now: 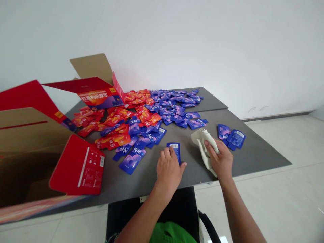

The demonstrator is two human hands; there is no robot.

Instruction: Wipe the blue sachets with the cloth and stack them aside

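My left hand [169, 167] is on a blue sachet [174, 147] lying flat on the grey table, a white barcode label at its far end. Its bent fingers press on the sachet's left side, with the thumb at the right edge. In my right hand [222, 160] is an off-white handheld device [206, 145], tilted above the table to the right of that sachet. The fingers wrap round its body, and its exact kind is unclear. Beyond this hand, a few blue sachets [236, 139] overlap on the right. Closer to the left hand lies another blue sachet [133, 160].
Piles of red sachets [118, 139] and blue sachets [174, 101] spread over the grey table [255, 153]. An open red carton [77, 168] stands at the near left, with a second open carton [101, 96] behind it. A white wall [202, 44] rises beyond the table.
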